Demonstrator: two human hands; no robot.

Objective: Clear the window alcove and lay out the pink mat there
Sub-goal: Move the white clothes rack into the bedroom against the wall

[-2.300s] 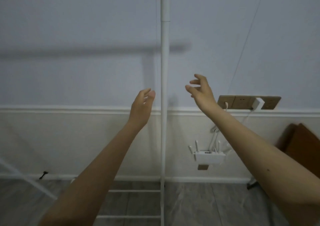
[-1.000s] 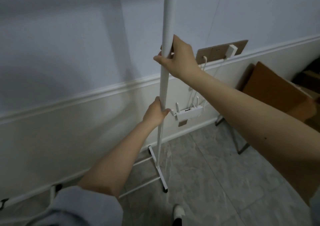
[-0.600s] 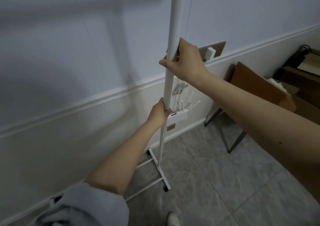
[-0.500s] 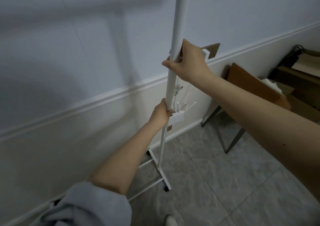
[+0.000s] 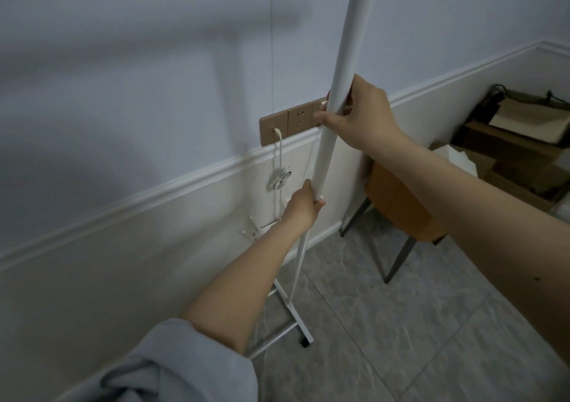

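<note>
A white clothes rack stands on the grey tiled floor close to the wall; its upright pole [image 5: 348,40] runs from the top of the view down to a wheeled foot bar [image 5: 296,318]. My right hand [image 5: 361,114] grips the pole at socket height. Lower down, my left hand [image 5: 303,205] grips the same pole. The rack's top bar is out of view. No pink mat and no window alcove show in this view.
A brown socket strip [image 5: 290,122] with plugged white cables is on the wall behind the pole; a white router [image 5: 256,232] hangs below it. At the right are a brown folding table [image 5: 398,204] leaning on the wall and cardboard boxes [image 5: 509,154].
Both hands, free 2.3 s ago, closed on the pole. Since then the rack and the view have shifted right along the wall, so the socket strip now lies left of the pole.
</note>
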